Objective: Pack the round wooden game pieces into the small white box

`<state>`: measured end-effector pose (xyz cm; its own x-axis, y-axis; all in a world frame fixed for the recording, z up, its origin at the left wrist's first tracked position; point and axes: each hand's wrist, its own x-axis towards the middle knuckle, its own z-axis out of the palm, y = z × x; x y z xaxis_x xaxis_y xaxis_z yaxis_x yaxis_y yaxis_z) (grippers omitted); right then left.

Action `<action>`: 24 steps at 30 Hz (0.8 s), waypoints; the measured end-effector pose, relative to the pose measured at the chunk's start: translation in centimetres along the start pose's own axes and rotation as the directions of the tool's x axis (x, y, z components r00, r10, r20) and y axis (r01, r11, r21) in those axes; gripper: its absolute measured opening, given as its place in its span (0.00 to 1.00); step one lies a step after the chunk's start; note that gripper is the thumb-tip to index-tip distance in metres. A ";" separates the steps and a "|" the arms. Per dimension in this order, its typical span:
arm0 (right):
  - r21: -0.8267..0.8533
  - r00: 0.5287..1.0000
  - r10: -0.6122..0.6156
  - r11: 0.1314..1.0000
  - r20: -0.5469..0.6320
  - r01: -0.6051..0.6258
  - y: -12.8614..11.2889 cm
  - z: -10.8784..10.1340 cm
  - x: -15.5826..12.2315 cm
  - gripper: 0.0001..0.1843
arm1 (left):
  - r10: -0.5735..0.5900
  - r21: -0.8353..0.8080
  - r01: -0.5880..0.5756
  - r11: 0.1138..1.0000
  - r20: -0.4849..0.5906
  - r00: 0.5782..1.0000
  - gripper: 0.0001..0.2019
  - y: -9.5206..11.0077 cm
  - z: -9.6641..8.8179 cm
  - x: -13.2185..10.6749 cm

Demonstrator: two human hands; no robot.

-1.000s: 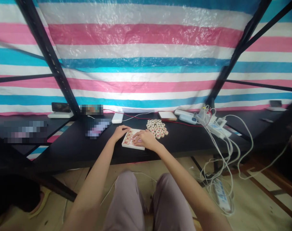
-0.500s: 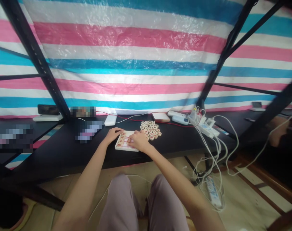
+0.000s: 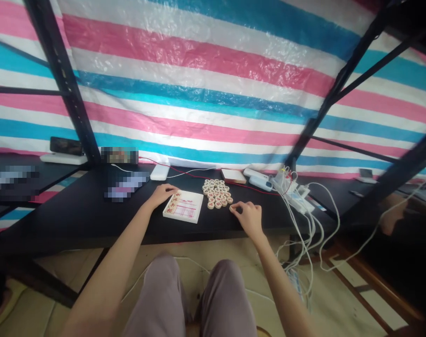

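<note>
My left hand (image 3: 163, 195) is at the upper left corner of a flat white chess box (image 3: 188, 208), its fingers closed on the edge. Large red Chinese characters and pink grid lines are printed on the box top. To the right, my right hand (image 3: 249, 217) pinches a round Chinese chess piece (image 3: 232, 208) between thumb and fingertips, low over the black table. Just left of that hand lies a cluster of Chinese chess pieces (image 3: 217, 192), pale discs with red or dark characters, set close together in rows.
Behind the pieces lies a shallow white tray (image 3: 233, 176) beside white devices (image 3: 260, 182). A power strip (image 3: 300, 199) with tangled white cables is at the right of the black table (image 3: 128, 222). A white power bank (image 3: 160, 171) lies at the back. A person's hand (image 3: 392, 217) shows far right.
My right hand has moved right, from over the chess box to beyond the cluster of pieces, and now pinches a piece. My left hand stays at the box corner. The view has tilted slightly.
</note>
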<state>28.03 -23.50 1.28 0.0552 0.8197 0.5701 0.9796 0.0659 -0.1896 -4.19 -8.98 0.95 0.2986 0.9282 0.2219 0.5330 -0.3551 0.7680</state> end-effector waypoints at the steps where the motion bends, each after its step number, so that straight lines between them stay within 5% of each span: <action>1: -0.023 1.000 -0.014 1.000 0.005 0.015 0.2 0.1 -0.1 0.13 | 0.000 -0.003 0.000 1.000 -0.002 1.000 0.16 0.0 0.0 0.0; 9: -0.214 0.991 -0.133 0.967 0.028 0.135 -1.9 -0.5 0.5 0.16 | 0.025 0.012 -0.025 1.000 -0.011 1.000 0.16 -0.6 0.1 0.2; 14: -0.055 0.970 -0.231 0.970 0.078 0.236 -7.0 -0.1 1.6 0.20 | 0.032 0.009 -0.032 0.999 -0.002 0.999 0.16 -0.9 0.3 0.2; 19: 0.241 0.749 -0.599 0.800 0.281 0.549 -13.9 1.7 4.0 0.28 | 0.070 0.003 -0.070 0.998 -0.034 0.997 0.15 -0.9 0.4 0.0; 24: 0.368 0.604 -0.740 0.671 0.295 0.643 -17.0 2.9 5.5 0.13 | 0.077 0.010 -0.077 0.997 -0.012 0.997 0.14 -1.0 0.3 -0.1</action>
<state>11.08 -18.49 5.30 -0.7489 0.6142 0.2487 0.6222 0.7809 -0.0549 -4.56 -8.69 -0.01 0.3287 0.8996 0.2876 0.5164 -0.4262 0.7428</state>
